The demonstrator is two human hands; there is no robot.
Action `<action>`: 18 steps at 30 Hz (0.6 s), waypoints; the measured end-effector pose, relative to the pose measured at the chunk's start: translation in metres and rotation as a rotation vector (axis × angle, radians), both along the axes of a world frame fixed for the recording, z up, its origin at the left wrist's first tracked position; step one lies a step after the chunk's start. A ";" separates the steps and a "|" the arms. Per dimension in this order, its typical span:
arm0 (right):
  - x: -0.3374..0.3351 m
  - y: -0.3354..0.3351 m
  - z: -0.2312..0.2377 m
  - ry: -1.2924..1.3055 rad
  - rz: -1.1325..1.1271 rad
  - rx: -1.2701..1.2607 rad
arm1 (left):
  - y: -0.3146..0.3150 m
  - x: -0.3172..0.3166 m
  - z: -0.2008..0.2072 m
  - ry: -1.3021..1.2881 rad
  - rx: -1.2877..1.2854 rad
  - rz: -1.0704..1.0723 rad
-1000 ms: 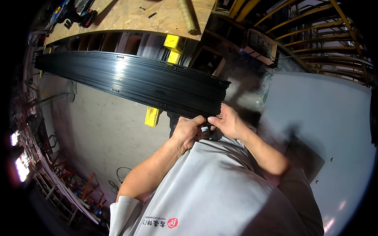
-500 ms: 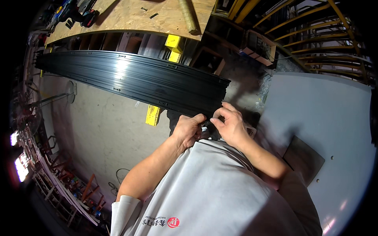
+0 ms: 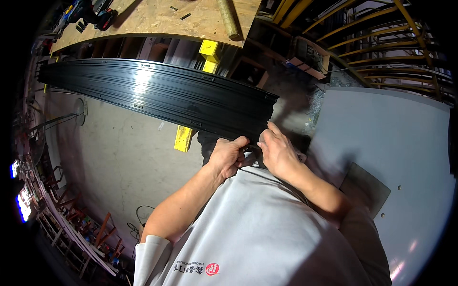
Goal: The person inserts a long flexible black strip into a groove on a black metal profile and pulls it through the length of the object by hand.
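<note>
Your left hand (image 3: pixel 226 156) is curled and your right hand (image 3: pixel 278 151) has bent fingers, both at the near edge of the long, glossy black ribbed panel (image 3: pixel 186 93); whether either grips cannot be told. The panel extends toward 10 o'clock, across a yellow square-section bar (image 3: pixel 183 138). At 11 o'clock lies a tan wood-strand board (image 3: pixel 157 21).

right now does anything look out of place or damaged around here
Two things, mildly: pale, crinkled litter lies on the floor beside the grey panel, too unclear to identify, and a small pale scrap lies loose left of the yellow support. The black profiles show no clear damage.
</note>
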State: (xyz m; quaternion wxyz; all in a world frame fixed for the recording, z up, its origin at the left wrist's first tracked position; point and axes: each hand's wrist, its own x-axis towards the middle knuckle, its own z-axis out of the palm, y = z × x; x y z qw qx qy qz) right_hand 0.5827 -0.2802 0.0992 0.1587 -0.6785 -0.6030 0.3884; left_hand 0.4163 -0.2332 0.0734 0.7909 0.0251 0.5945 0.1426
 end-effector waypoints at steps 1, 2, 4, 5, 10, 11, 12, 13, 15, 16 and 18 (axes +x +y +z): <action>0.001 0.001 0.001 -0.007 0.011 -0.002 | 0.000 0.001 0.000 0.002 0.003 -0.005; 0.002 0.002 0.001 -0.014 0.021 -0.004 | -0.001 0.002 0.000 0.008 0.019 -0.017; 0.003 0.005 0.001 -0.014 0.053 -0.013 | -0.002 0.004 0.002 0.023 0.052 -0.040; 0.005 0.006 0.001 -0.014 0.068 -0.018 | -0.001 0.005 0.004 0.022 0.044 -0.031; 0.006 0.005 0.000 -0.043 0.103 0.010 | -0.001 0.003 0.000 -0.012 0.025 -0.011; 0.005 0.004 -0.001 -0.049 0.093 0.017 | -0.002 0.004 0.000 -0.008 0.026 -0.013; 0.003 0.003 0.000 -0.046 0.076 0.005 | -0.002 0.004 0.001 -0.003 0.026 -0.014; 0.002 0.003 0.001 -0.043 0.058 -0.006 | -0.002 0.004 0.001 0.002 0.027 -0.015; 0.000 0.003 0.002 -0.044 0.045 -0.025 | -0.001 0.004 0.000 0.006 0.022 -0.019; -0.001 0.004 0.002 -0.048 0.049 -0.033 | -0.001 0.004 0.000 0.008 0.019 -0.021; -0.001 0.004 0.002 -0.067 0.060 -0.059 | 0.001 0.005 0.004 0.024 0.017 -0.032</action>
